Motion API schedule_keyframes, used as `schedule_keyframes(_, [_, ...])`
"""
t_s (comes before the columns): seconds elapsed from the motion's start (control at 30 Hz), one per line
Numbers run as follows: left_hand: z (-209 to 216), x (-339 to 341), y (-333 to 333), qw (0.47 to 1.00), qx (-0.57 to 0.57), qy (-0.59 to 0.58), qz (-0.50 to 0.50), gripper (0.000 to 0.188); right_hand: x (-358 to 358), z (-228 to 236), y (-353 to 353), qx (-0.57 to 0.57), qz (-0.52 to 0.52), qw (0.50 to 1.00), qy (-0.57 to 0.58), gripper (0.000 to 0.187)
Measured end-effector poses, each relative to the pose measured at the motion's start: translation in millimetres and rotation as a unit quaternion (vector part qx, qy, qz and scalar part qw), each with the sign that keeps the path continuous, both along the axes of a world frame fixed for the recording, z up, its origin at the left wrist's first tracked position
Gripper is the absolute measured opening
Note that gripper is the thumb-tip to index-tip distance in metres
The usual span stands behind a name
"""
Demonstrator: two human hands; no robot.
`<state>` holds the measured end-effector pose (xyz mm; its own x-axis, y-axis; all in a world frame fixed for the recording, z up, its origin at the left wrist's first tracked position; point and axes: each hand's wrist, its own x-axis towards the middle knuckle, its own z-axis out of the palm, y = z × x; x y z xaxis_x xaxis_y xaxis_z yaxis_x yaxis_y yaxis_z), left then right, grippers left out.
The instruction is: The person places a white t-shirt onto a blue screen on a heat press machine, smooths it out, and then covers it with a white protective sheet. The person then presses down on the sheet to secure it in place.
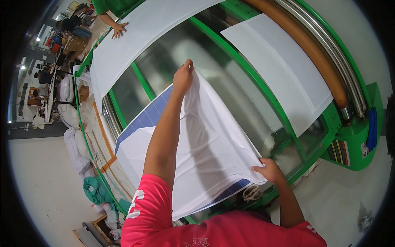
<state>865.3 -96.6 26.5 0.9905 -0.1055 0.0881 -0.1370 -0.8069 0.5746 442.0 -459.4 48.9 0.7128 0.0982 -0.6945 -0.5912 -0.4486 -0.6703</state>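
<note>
A white fabric sheet (210,144) with a blue, grid-printed side (150,113) is stretched between my hands above the green-framed machine bed (242,78). My left hand (184,77), arm reaching far forward, is closed on its far edge. Closer to me on the right, my right hand (269,169) pinches the near right corner. The fabric hangs in loose folds, mostly white side up; blue shows along its left and near edges. Just below my right hand is a bundle of pale cord (252,192).
A long white sheet (140,37) spans the far left of the bed, where another person's hand (119,30) rests flat. On the right lies a white panel (284,66) beside a brown roller (304,49) and metal rollers. Bags and cloth (98,189) crowd the left side.
</note>
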Motion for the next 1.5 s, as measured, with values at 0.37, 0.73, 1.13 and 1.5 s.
schedule_keyframes(0.37, [5, -89, -6, 0.992, 0.004, -0.129, -0.011, 0.059, -9, -9, 5, -0.050, -0.067, 0.996, -0.037, 0.043])
schedule_keyframes(0.73, [5, -458, 165, 0.929, 0.225, 0.105, 0.273, 0.070, -3, -20, -10, -0.109, -0.062, 0.989, -0.077, 0.044])
schedule_keyframes(1.13, [-6, -484, 145, 0.954, 0.164, 0.064, 0.242, 0.069, 25, -61, -63, -0.081, -0.111, 0.979, -0.148, 0.039])
schedule_keyframes(1.5, [-15, -476, 135, 0.964, 0.107, 0.045, 0.240, 0.070, -3, 9, 81, -0.530, 0.070, 0.771, -0.346, 0.087])
